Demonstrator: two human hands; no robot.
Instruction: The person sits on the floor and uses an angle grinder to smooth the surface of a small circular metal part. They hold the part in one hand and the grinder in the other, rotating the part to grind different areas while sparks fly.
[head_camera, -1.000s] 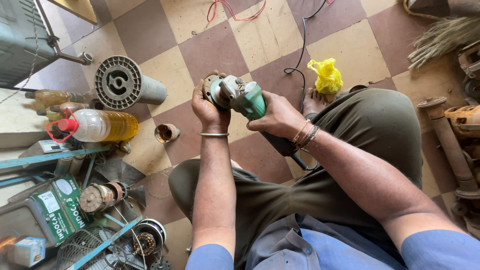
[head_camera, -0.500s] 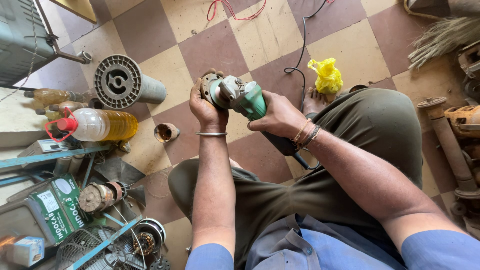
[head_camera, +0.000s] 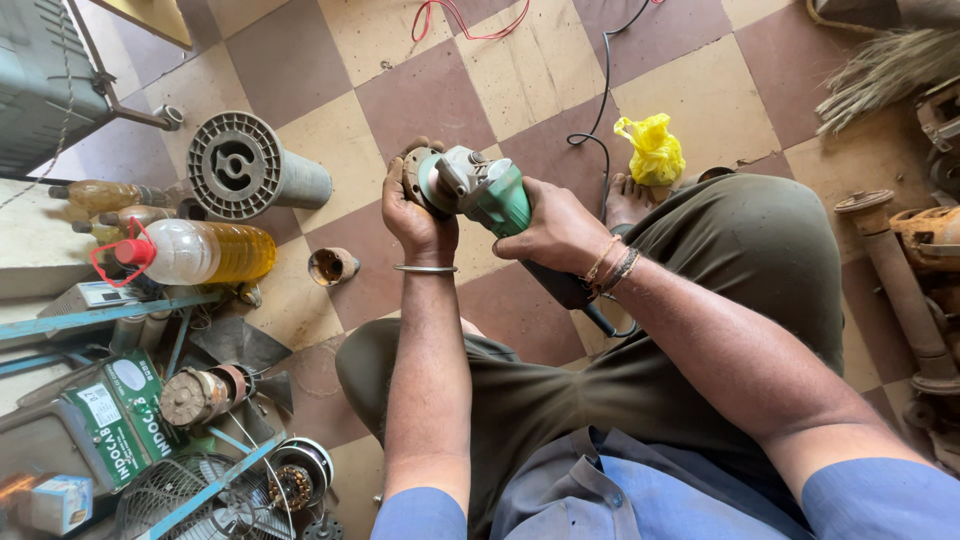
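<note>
Angle grinder (head_camera: 480, 190), green-bodied, sits at frame centre above the checkered floor (head_camera: 400, 90). Right hand (head_camera: 555, 230) clenches its body; left hand (head_camera: 415, 215) grasps the disc guard.

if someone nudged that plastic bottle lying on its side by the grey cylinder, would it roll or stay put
The bottle lies on its side and looks round, so it would probably roll. It seems partly full of yellow liquid, so the sloshing may make it lurch, then settle quickly. The grey cylinder and clutter close by would likely stop it soon.
</note>
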